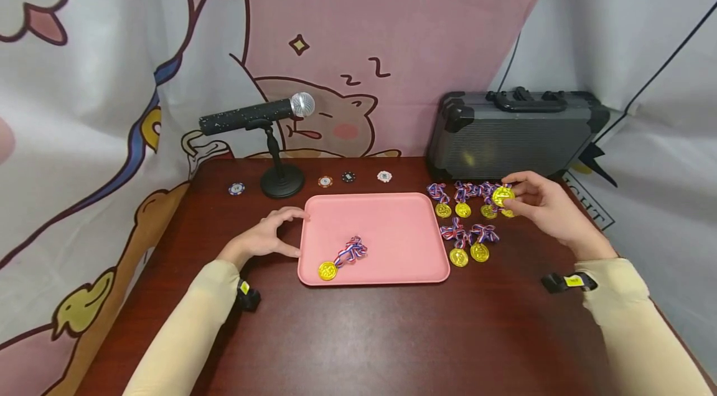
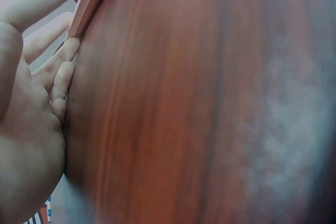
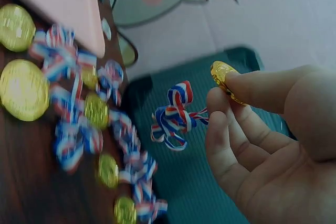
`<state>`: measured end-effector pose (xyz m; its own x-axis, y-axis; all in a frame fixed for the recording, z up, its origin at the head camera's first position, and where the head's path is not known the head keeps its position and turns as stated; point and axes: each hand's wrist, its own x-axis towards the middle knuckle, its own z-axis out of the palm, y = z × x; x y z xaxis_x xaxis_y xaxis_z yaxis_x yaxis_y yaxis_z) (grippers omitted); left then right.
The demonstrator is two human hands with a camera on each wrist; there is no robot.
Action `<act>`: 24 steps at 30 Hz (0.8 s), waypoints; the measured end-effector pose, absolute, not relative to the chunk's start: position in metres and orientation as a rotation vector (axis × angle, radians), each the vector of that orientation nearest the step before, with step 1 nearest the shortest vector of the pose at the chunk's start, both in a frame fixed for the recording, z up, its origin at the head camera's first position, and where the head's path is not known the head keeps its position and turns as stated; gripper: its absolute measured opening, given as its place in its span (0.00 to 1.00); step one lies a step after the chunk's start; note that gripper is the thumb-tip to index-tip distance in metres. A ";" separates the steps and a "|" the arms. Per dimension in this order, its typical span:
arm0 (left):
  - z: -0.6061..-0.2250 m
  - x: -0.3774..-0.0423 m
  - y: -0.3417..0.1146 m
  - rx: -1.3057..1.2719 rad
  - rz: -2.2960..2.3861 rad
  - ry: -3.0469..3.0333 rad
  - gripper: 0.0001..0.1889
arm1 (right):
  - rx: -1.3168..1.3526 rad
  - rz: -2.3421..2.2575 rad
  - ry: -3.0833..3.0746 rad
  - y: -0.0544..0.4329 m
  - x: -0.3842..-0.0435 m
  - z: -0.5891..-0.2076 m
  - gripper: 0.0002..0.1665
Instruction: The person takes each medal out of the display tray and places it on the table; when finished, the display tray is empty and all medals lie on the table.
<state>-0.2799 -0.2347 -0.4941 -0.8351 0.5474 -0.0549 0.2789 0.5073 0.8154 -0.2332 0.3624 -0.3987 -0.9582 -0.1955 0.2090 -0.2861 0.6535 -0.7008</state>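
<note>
My right hand (image 1: 540,206) pinches a gold medal (image 1: 503,197) between thumb and fingers, above the table near the case. Its red, white and blue ribbon (image 3: 178,114) hangs bunched in the right wrist view. Several more gold medals (image 1: 459,257) with bunched striped ribbons lie in two rows right of the pink tray (image 1: 398,240). Inside that tray, toward its front left, lies one medal (image 1: 327,270) with its ribbon. My left hand (image 1: 263,234) rests at the tray's left edge, thumb and fingers spread and touching the rim. The left wrist view shows mostly table and part of this hand.
A black microphone (image 1: 254,116) on a stand is at the back left. Several poker chips (image 1: 348,177) lie behind the tray. A dark ribbed case (image 1: 515,141) stands at the back right, against printed cloth (image 1: 414,72). The brown table (image 1: 364,334) extends in front.
</note>
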 end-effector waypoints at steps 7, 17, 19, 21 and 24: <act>-0.494 -0.280 -0.233 0.703 1.270 2.444 0.43 | 0.361 1.137 -2.810 0.393 -0.223 -0.422 0.25; -0.494 -0.278 -0.232 0.723 1.302 2.441 0.43 | 0.500 1.064 -2.960 0.399 -0.207 -0.458 0.22; -0.494 -0.278 -0.233 0.717 1.282 2.447 0.43 | 0.516 1.058 -2.982 0.399 -0.205 -0.462 0.23; -0.494 -0.279 -0.233 0.717 1.274 2.448 0.42 | 0.534 1.057 -2.997 0.399 -0.203 -0.465 0.22; -0.491 -0.276 -0.232 0.705 1.285 2.438 0.42 | 0.549 1.035 -3.030 0.399 -0.200 -0.468 0.21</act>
<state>-0.2763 -0.2320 -0.4910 -0.8360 0.5479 -0.0314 0.2836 0.4803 0.8300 -0.1999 0.3988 -0.4675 -0.9373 -0.3484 0.0076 -0.2802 0.7405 -0.6108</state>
